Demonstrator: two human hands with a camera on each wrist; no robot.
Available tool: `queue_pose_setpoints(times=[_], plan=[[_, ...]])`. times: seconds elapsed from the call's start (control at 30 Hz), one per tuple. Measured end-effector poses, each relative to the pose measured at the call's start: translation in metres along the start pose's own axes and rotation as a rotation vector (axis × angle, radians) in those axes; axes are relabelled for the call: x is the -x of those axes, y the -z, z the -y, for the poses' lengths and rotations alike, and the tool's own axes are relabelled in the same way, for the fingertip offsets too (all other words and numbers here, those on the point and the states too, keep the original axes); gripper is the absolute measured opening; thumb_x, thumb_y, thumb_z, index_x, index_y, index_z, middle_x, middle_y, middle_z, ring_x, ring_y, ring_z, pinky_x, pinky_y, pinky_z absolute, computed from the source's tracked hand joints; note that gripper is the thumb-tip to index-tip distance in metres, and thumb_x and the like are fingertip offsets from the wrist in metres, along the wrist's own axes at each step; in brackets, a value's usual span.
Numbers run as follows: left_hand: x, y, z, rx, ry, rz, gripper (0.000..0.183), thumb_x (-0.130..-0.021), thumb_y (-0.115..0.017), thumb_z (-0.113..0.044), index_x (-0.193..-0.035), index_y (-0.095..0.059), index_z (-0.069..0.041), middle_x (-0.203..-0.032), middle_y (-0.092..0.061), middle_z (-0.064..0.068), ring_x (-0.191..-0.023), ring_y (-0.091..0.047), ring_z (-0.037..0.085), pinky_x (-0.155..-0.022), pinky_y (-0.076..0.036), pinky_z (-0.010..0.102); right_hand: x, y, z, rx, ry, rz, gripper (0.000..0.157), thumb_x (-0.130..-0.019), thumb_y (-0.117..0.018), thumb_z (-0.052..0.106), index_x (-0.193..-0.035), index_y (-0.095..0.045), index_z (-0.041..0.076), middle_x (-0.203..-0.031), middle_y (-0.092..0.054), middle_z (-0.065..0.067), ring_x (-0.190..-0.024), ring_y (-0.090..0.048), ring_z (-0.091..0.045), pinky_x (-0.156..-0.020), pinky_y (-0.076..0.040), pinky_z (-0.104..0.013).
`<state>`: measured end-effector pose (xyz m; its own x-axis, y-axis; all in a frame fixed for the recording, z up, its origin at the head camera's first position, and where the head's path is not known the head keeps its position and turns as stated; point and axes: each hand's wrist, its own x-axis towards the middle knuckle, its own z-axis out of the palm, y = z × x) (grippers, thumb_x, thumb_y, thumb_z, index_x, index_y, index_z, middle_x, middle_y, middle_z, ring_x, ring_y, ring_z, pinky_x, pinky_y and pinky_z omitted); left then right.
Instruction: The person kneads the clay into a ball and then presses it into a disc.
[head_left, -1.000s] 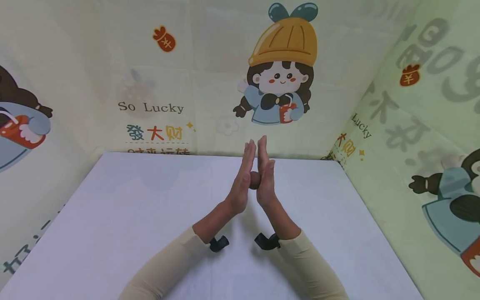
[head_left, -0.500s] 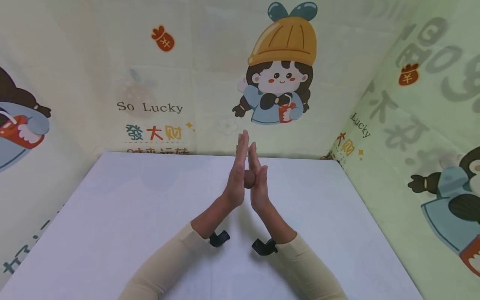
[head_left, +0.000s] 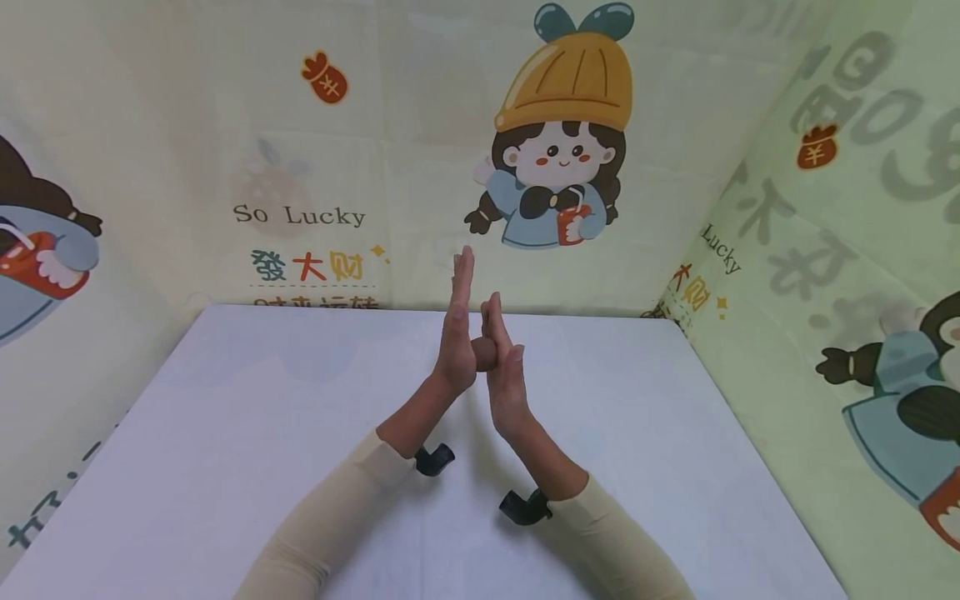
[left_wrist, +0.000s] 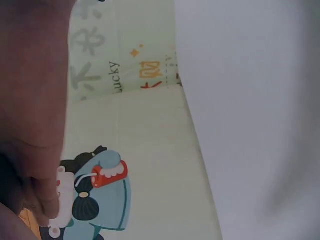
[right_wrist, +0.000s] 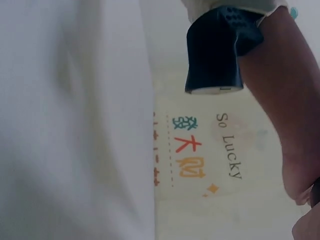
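Observation:
A small brown ball (head_left: 483,354), smooth and round like a lump of clay, sits between my two palms above the table. My left hand (head_left: 455,346) stands upright with straight fingers, its palm against the ball's left side. From the right, my right hand (head_left: 507,379) presses the ball with straight fingers and sits lower than the left. In the left wrist view, the left hand (left_wrist: 32,90) fills the left edge. The right wrist view has the left forearm (right_wrist: 285,85) at upper right, and only a dark sliver of the ball shows at its edge.
A white table (head_left: 300,392) lies beneath the hands. Pale cloth walls (head_left: 420,125) with cartoon prints and lettering enclose its back and sides. Each wrist carries a black camera, one on the left (head_left: 435,460) and one on the right (head_left: 525,507).
Both hands have shifted left with the ball between them. The left hand has slid forward and up while the right has slid back, so their fingertips no longer line up.

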<state>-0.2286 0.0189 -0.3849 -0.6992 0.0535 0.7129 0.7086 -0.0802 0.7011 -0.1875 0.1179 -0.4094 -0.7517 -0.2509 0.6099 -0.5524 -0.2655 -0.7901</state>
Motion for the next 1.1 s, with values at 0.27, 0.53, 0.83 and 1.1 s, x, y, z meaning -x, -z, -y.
queue_pose_setpoints(times=[0.27,0.53,0.83,1.1], plan=[[0.002,0.003,0.013,-0.058,-0.003,-0.009,0.083,-0.107,-0.014,-0.062,-0.169,-0.013,-0.007,-0.176,-0.01,0.003,-0.161,0.005,0.016,-0.124,0.005,0.057,-0.001,-0.003,0.009,0.032,0.061,0.012,0.099,-0.105,-0.016,0.074,-0.166,0.001,-0.002,-0.176,0.001,-0.007,-0.161,0.001,-0.025,-0.126,0.002,-0.051],[0.008,0.002,0.023,-0.149,-0.058,0.066,0.084,-0.11,-0.01,-0.06,-0.166,-0.013,0.002,-0.175,-0.011,0.016,-0.161,0.004,0.025,-0.125,0.004,0.057,-0.007,0.0,0.013,0.09,0.08,-0.009,0.098,-0.104,-0.014,0.074,-0.167,-0.002,0.0,-0.176,-0.001,-0.004,-0.161,0.001,-0.022,-0.126,0.003,-0.049],[0.021,-0.004,0.026,-0.11,-0.023,0.178,0.085,-0.11,-0.011,-0.06,-0.166,-0.014,0.003,-0.174,-0.012,0.02,-0.161,0.003,0.031,-0.125,0.001,0.056,-0.016,0.008,0.017,0.154,0.102,-0.052,0.096,-0.104,-0.013,0.074,-0.167,-0.006,0.002,-0.176,-0.001,-0.001,-0.161,0.001,-0.02,-0.126,0.003,-0.048],[0.035,-0.012,0.018,-0.06,0.084,0.225,0.084,-0.109,-0.012,-0.063,-0.168,-0.011,-0.004,-0.176,-0.008,0.013,-0.161,0.003,0.021,-0.123,-0.003,0.063,-0.022,0.019,0.02,0.163,0.067,-0.088,0.097,-0.103,-0.015,0.077,-0.169,-0.003,0.007,-0.176,-0.003,0.002,-0.161,0.0,-0.016,-0.126,0.003,-0.049]])
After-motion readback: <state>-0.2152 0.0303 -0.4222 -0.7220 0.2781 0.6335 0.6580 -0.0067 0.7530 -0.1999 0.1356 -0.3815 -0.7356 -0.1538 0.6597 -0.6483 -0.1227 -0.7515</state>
